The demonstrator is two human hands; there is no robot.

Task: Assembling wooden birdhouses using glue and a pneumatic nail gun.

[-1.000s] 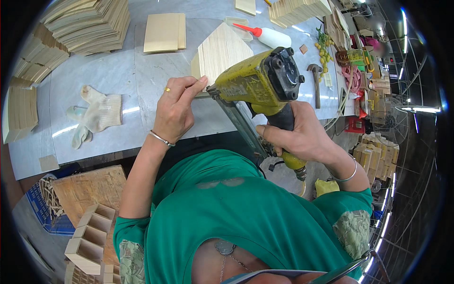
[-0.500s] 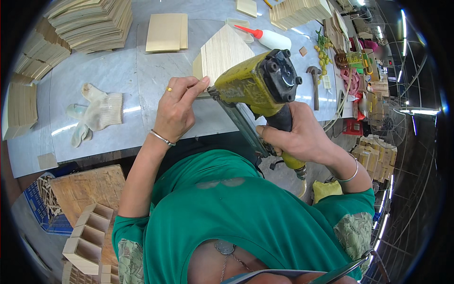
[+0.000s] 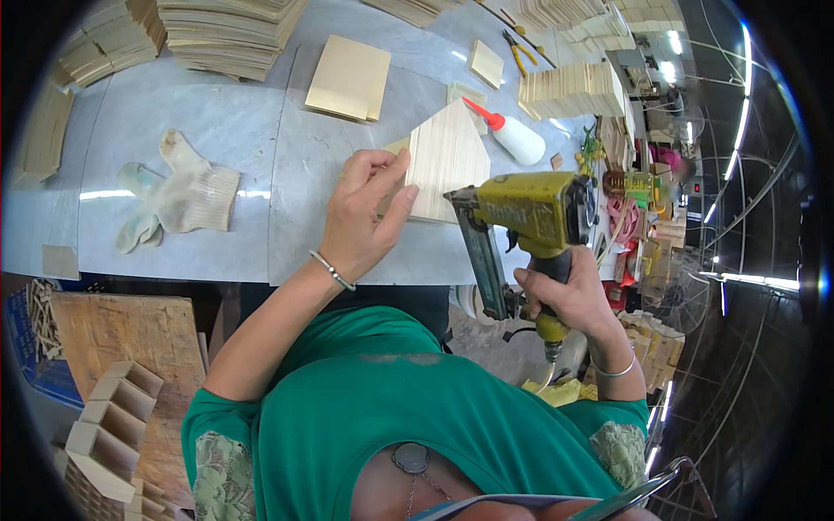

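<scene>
You see the scene through a single view, a wide fisheye camera worn on your head, tipped steeply down over your own chest. Your green shirt fills the bottom of the frame, very close to the lens. Your forearms rise from the lower edge toward the middle, where your left hand (image 3: 363,217) and right hand (image 3: 565,291) sit near the camera. Beyond them the grey surface (image 3: 252,139) spreads across the upper half, its straight edges curving toward the dark round rim. The picture is upright, with its left matching your left. At the right edge the view reaches past the surface into the workshop and ceiling lights.
</scene>
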